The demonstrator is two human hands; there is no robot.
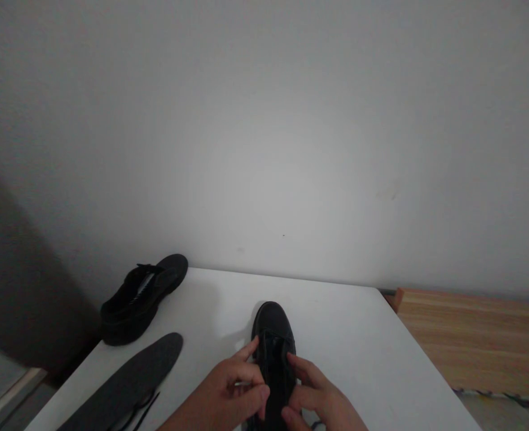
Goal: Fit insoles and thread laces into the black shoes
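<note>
A black shoe (271, 317) lies on the white table in front of me, its toe pointing away. My left hand (235, 386) grips the left edge of its opening, thumb and fingers bent around the side. On the opposite edge, my right hand (321, 395) pinches the shoe's upper with thumb and fingers. No lace shows across the shoe's opening between my hands. The heel runs out of view at the bottom. A dark grey insole (130, 377) rests to the left, with a black shoelace (145, 410) partly over its near end.
A second black shoe (143, 299) stands at the table's far left corner. The white table (336, 323) meets a pale wall (282, 149) at the back. To the right is a light wooden surface (475, 341), and a wooden edge (13, 395) shows at the lower left.
</note>
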